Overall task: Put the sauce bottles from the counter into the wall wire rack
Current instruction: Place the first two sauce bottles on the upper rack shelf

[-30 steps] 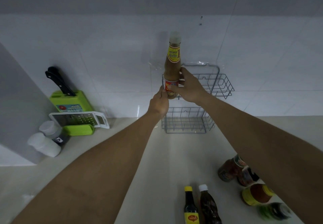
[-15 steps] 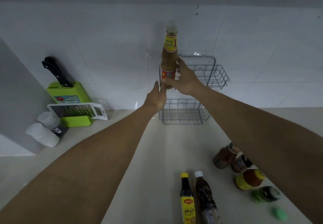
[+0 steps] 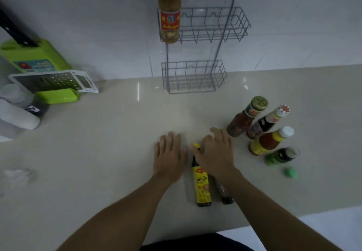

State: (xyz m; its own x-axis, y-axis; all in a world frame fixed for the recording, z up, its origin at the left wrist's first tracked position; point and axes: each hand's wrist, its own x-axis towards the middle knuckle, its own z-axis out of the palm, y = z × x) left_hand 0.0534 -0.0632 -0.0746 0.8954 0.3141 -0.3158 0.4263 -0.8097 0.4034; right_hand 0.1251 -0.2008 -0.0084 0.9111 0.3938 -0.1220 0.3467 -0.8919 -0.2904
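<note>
Now both hands, the right hand (image 3: pixel 214 155) and left hand (image 3: pixel 169 155), hover spread-fingered flanking the yellow-labelled bottle (image 3: pixel 201 182).

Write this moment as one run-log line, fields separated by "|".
tall bottle in rack upper shelf | both hands above counter | right hand over yellow-label bottle, no grasp visible | left hand open

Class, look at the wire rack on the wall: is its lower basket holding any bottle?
No, the lower basket is bare; the only racked bottle stands in the upper basket.
</note>
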